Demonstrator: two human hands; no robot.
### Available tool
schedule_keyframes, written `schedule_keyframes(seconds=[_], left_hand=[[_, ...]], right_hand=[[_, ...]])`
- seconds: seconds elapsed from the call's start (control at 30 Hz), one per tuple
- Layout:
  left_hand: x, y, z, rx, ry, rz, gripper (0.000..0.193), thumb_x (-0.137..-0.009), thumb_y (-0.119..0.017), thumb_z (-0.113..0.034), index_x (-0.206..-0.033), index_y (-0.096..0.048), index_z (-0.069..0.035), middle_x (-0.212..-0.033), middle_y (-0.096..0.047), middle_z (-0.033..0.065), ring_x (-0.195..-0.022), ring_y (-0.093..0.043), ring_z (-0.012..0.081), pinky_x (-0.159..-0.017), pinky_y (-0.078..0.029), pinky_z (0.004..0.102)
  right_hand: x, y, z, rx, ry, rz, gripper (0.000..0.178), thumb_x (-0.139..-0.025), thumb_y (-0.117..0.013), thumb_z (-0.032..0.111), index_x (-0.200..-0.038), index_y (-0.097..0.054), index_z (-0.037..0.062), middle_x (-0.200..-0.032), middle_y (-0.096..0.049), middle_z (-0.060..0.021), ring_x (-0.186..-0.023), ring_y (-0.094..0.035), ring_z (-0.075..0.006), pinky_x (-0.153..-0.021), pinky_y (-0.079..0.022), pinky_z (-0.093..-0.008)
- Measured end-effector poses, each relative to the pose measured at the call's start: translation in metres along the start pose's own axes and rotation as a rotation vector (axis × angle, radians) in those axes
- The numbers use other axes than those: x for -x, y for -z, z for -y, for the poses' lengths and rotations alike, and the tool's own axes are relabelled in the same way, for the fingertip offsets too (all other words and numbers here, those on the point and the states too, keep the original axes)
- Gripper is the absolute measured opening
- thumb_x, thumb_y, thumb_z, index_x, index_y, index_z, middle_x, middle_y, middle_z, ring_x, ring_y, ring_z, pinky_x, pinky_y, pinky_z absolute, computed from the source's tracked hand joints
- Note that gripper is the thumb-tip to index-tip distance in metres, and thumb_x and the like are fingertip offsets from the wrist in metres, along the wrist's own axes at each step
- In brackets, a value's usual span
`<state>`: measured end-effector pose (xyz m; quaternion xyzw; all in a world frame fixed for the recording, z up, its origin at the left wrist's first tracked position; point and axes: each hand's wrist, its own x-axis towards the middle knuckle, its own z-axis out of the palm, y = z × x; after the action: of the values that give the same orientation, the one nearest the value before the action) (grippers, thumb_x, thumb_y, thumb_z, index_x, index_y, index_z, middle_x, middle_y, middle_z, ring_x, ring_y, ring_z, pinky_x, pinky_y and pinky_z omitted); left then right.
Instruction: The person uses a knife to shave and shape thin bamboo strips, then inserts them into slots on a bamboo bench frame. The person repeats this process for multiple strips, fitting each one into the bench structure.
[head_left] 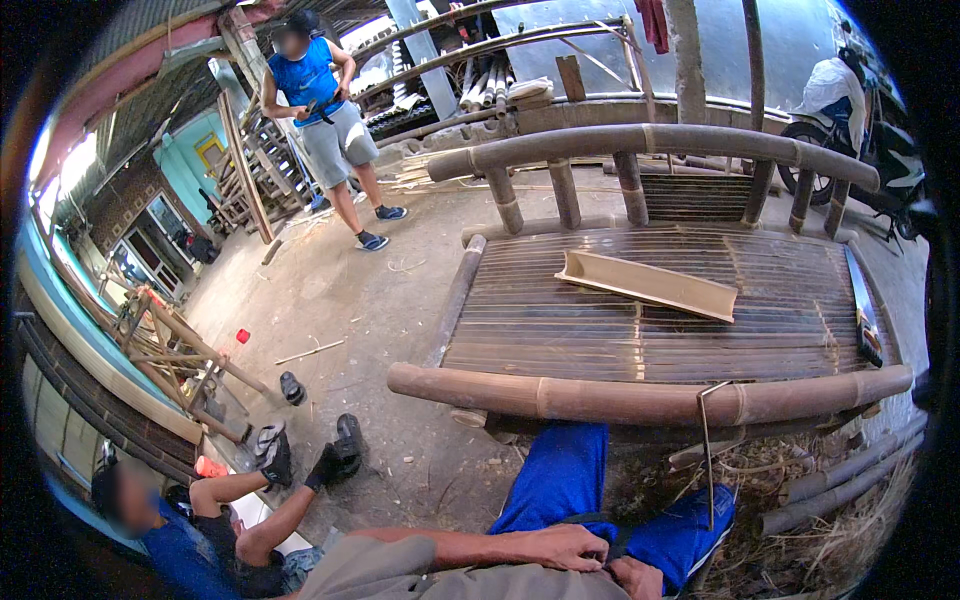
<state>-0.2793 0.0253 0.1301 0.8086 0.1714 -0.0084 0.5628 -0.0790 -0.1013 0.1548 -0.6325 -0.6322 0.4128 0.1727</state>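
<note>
Ok, left hand (568, 547) has its fingers curled close together, right hand (637, 577) is just beside it; can't tell if either is gripping the dark strap (622, 543) at their 12 o'clock. Closest thing to a container: a split bamboo trough (648, 287) on the slatted bench (530, 350), also 12 o'clock. Saw (864, 310) on the bench's 3 o'clock end. Scuffed grey floor (390, 300), 1 standing person (318, 100) at 11, 1 seated person (185, 540) at 9, motorbike (888, 165) at 1.

A bamboo piece (650, 287) lies on the bench (560, 345), left of the saw (864, 310)
</note>
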Motion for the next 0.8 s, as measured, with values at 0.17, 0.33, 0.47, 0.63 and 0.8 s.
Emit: schedule_keyframes(seconds=[0.17,0.33,0.47,0.63,0.8], left_hand=[[0.0,-0.006,0.012,0.021,-0.087,0.003,0.03,-0.092,-0.061,-0.033,-0.102,-0.065,-0.006,-0.085,-0.067,0.017,-0.081,-0.066,0.0337,-0.071,-0.049,0.0458],[0.001,-0.004,0.009,0.001,-0.162,0.002,0.031,-0.093,-0.06,-0.031,-0.104,-0.065,-0.003,-0.095,-0.068,0.0173,-0.09,-0.066,0.0349,-0.077,-0.05,0.0458],[0.002,0.033,0.001,-0.128,-0.012,-0.083,0.029,-0.095,-0.057,-0.029,-0.104,-0.066,-0.002,-0.101,-0.068,0.0153,-0.091,-0.066,0.0333,-0.082,-0.052,0.0443],[0.037,0.201,0.016,-0.505,-0.107,-0.789,0.02,-0.093,-0.059,-0.017,-0.076,-0.065,-0.008,-0.092,-0.068,0.0117,-0.079,-0.066,0.0289,-0.075,-0.054,0.0412],[0.158,0.447,-0.05,-0.447,0.137,-1.421,0.049,-0.103,-0.042,-0.031,-0.075,-0.068,-0.001,-0.068,-0.071,0.0158,-0.057,-0.07,0.0228,-0.054,-0.058,0.0353]], right_hand=[[0.003,-0.002,-0.006,-0.287,-0.154,0.052,0.023,-0.092,-0.057,0.028,-0.101,-0.072,0.0128,-0.101,-0.071,-0.016,-0.092,-0.067,-0.033,-0.08,-0.049,-0.0409],[0.002,-0.005,-0.009,-0.068,0.015,0.004,0.023,-0.089,-0.06,0.026,-0.101,-0.071,0.0085,-0.095,-0.071,-0.0156,-0.088,-0.067,-0.0333,-0.078,-0.049,-0.0407],[0.002,0.014,0.002,-0.18,0.052,0.08,0.027,-0.085,-0.067,0.026,-0.103,-0.07,0.0069,-0.087,-0.069,-0.0164,-0.08,-0.068,-0.0329,-0.072,-0.051,-0.0413],[-0.014,0.042,0.021,-0.12,0.075,0.002,0.031,-0.087,-0.068,0.03,-0.104,-0.069,0.0049,-0.087,-0.07,-0.0174,-0.079,-0.068,-0.0328,-0.07,-0.052,-0.04],[-0.045,0.063,0.03,0.009,0.171,-0.316,0.032,-0.084,-0.075,0.024,-0.104,-0.07,0.0,-0.089,-0.071,-0.019,-0.079,-0.071,-0.0325,-0.071,-0.056,-0.0383]])
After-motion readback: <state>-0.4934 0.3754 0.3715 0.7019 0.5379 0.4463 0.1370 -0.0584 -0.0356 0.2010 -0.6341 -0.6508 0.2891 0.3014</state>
